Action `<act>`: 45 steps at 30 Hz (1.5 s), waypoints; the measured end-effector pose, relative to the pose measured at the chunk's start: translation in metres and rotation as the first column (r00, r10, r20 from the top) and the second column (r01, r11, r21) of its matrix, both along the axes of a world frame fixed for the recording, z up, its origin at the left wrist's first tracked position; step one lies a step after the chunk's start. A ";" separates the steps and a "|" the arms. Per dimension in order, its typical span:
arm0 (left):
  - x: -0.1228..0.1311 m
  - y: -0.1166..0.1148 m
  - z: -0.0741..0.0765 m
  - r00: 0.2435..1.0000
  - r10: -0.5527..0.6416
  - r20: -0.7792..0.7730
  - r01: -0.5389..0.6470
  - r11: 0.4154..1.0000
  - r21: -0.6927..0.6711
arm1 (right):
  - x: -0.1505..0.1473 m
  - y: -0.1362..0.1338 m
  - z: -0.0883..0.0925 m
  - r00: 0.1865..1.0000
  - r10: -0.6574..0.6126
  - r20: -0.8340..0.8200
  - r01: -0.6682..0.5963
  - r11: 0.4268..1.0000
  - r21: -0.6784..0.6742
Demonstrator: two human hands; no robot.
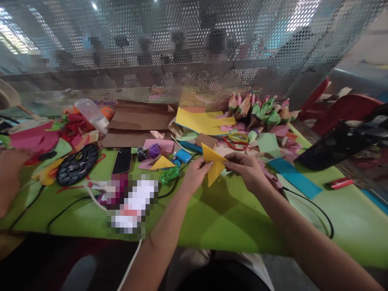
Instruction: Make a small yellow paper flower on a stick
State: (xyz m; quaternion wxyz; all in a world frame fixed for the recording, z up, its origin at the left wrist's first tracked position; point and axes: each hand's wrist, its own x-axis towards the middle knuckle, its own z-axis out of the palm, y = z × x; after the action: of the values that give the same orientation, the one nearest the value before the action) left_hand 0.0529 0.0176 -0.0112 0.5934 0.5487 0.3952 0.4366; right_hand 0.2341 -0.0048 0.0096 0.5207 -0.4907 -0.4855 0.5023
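Observation:
A yellow piece of folded paper [214, 161] with pointed corners is raised over the green tabletop, held between both hands. My left hand [197, 170] pinches its left edge, the thumb lying on the paper's face. On the other side, my right hand [244, 166] grips the right corner between thumb and fingers. Beyond the hands lie a larger yellow sheet [203, 122], a brown paper square [206, 140] and pale paper scraps. A yellow paper triangle [163, 163] and a crumpled green wrapper [169, 174] rest to the left of my left hand.
Folded paper cones [268, 111] stand at the back right. A dark bottle [336, 145] leans at the right, near a red lighter-like object [340, 183]. Leftward are a phone [122, 161], cables and a black round tray [78, 163]. Another person's arm [12, 178] reaches in at far left.

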 end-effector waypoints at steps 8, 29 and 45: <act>0.002 0.001 0.004 0.996 -0.031 0.085 0.035 0.998 -0.044 | -0.001 -0.001 -0.002 0.997 -0.003 -0.076 0.002 1.000 -0.013; -0.001 0.000 0.012 0.931 -0.169 0.323 0.303 0.851 -0.429 | 0.000 -0.006 0.000 0.963 -0.101 0.249 0.025 0.956 0.291; 0.002 -0.009 0.023 0.932 -0.133 0.339 0.252 0.906 -0.339 | -0.001 -0.004 0.005 0.994 -0.065 0.085 0.051 0.988 0.149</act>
State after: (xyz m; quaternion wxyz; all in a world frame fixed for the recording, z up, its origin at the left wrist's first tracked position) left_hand 0.0546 0.0082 0.0121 0.7824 0.3865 0.3175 0.3710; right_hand 0.2328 -0.0086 0.0151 0.5475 -0.4871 -0.5294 0.4274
